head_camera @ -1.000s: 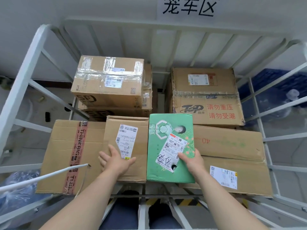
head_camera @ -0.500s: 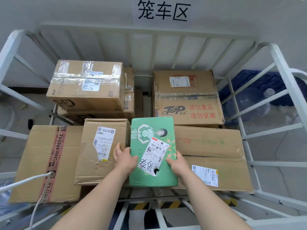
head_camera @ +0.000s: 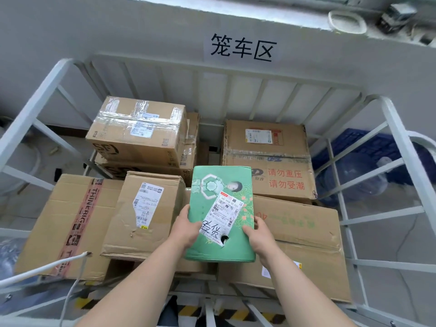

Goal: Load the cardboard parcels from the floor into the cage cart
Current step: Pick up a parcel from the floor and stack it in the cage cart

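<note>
A green printed parcel (head_camera: pixel 221 192) with a white shipping label lies in the middle of the white cage cart (head_camera: pixel 398 128), on top of brown cartons. My left hand (head_camera: pixel 186 226) grips its left edge and my right hand (head_camera: pixel 258 234) grips its right edge near the front. To its left lies a small brown carton (head_camera: pixel 141 213) with a label, resting on a wide THINKBIG-taped carton (head_camera: pixel 70 220). A wide flat carton (head_camera: pixel 304 237) lies under and to the right of the green parcel.
At the back stand a taped carton (head_camera: pixel 136 131) stacked on the left and a large carton (head_camera: pixel 269 159) with red characters on the right, with a gap between them. A white cable (head_camera: pixel 42 272) crosses the lower left. A sign hangs on the wall behind.
My left hand left the small brown carton and took the green parcel's left edge. Both hands now hold the parcel, which has lifted slightly at the front.
</note>
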### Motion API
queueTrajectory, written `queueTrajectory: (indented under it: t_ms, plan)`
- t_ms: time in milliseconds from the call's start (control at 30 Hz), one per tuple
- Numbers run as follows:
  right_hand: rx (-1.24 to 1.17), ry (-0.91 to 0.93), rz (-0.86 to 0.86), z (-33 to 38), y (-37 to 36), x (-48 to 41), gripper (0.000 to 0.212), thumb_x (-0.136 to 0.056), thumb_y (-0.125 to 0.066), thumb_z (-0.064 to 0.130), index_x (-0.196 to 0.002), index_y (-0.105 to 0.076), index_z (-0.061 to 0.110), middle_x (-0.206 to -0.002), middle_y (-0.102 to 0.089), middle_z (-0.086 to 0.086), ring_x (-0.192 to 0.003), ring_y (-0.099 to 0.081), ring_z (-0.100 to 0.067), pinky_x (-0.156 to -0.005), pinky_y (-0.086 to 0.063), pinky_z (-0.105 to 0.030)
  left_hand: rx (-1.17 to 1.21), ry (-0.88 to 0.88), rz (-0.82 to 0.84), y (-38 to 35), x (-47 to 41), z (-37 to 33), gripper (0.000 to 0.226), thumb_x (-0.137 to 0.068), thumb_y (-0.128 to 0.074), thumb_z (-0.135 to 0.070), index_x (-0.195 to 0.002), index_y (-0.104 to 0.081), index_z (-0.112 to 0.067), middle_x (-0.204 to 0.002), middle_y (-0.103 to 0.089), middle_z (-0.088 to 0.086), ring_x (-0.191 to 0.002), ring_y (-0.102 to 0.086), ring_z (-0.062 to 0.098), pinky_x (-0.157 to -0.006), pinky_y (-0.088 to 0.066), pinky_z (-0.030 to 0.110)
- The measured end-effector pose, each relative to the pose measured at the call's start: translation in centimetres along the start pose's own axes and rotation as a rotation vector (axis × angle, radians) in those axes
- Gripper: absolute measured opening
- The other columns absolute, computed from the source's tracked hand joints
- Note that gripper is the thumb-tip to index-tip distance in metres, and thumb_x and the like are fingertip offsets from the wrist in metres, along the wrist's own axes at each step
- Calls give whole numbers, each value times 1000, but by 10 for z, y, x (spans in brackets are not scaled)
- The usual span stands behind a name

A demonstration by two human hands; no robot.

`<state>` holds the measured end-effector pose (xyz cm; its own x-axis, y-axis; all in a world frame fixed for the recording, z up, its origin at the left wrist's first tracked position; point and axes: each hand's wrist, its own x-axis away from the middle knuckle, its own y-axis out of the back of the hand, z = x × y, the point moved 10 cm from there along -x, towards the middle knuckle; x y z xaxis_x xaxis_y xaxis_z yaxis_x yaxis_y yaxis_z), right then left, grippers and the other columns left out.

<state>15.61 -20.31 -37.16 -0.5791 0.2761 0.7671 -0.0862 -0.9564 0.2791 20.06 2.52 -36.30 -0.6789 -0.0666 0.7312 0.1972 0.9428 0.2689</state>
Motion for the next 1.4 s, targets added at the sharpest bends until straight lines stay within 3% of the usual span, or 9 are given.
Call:
queueTrajectory:
  t_ms: [133,233,333,400,633,733,833,1133,1400]
  plan:
    - [42,36,19,11,1,5,32,-97,-46,1,-125,-52,16,-102,-66,-1,-82,-67,-18,-69,-57,-32,-30,22,9,1,3,10,30,-90,-55,-7,-111,-47,-25,-118,-63,1,-102,-63,25,-94,-52,45]
    - [48,12,13,4,9,5,31,-97,-44,-2,-119,-57,15,-96,-67,1,-84,-68,-21,-74,-59,-38,-45,-1,54,-6,2,9,29,-90,-55,-6,-111,-53,-25,-117,-66,2,-100,-65,22,-89,-54,42]
    - [47,-9,-22,-4,26,4,30,-97,-42,-4,-110,-60,17,-92,-68,2,-79,-68,-19,-61,-56,-30,-59,-4,139,-25,11,-2,28,-96,-51,-5,-117,-53,-24,-112,-62,-4,-99,-63,17,-72,-52,27]
    - [65,-20,-46,-8,38,2,29,-97,-43,-4,-99,-60,19,-88,-68,2,-76,-66,-20,-59,-54,-29,-104,13,195,-41,12,-2,28,-96,-51,-10,-124,-53,-17,-118,-63,-2,-102,-63,18,-79,-53,30]
    - [113,76,-107,14,48,-1,30,-93,-49,1,-107,-53,26,-110,-67,-2,-95,-67,-28,-86,-56,-45,-169,33,181,-60,7,-10,38,-99,-50,-24,-134,-47,-9,-135,-56,5,-111,-56,21,-91,-45,33]
    - [178,132,-163,44,49,1,37,-95,-50,6,-129,-50,21,-133,-50,-1,-115,-54,-24,-97,-46,-37,-206,-1,80,-39,0,-28,59,-99,-49,-31,-149,-31,-5,-152,-37,9,-135,-41,26,-107,-36,36]
    - [302,197,-152,87,31,-2,59,-99,-51,16,-154,-28,17,-159,-28,-3,-142,-33,-25,-115,-33,-41,-172,-52,-51,4,-9,-59,58,-99,-47,-31,-151,-30,-10,-152,-38,9,-135,-41,28,-108,-36,38]
    - [399,456,-17,260,-105,-16,57,-102,-51,26,-154,-29,22,-159,-30,0,-143,-36,-24,-114,-33,-39,139,26,-356,194,-74,-101,66,-97,-52,-35,-148,-28,-1,-151,-36,13,-134,-38,33,-106,-34,39]
    - [537,535,-14,363,-212,-97,67,-95,-62,28,-153,-31,14,-157,-35,-4,-143,-35,-23,-118,-29,-37,397,143,-286,260,-164,-75,75,-91,-62,-43,-145,-31,-1,-145,-42,12,-126,-48,35,-107,-41,42]
